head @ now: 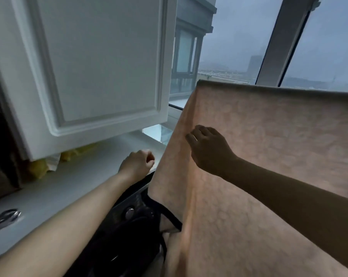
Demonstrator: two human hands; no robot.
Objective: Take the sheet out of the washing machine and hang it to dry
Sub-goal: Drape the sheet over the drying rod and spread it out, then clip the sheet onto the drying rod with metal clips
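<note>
The pale pink sheet (pixel 269 146) hangs over a horizontal rail in front of the window, and its lower part falls past the dark washing machine (pixel 129 226). My right hand (pixel 207 148) lies against the front of the sheet near its left side, fingers curled and pinching the cloth beside a vertical fold. My left hand (pixel 136 165) is lower, at the sheet's left edge above the counter. Its fingers are curled against that edge and seem to pinch it. The rail itself is hidden under the cloth.
A white cabinet door (pixel 93 66) stands open at upper left, close above the white countertop (pixel 79 176). Yellow items (pixel 37 168) lie under the door, and a metal object (pixel 3 216) lies at the counter's left end. A window frame post (pixel 277 47) rises behind the sheet.
</note>
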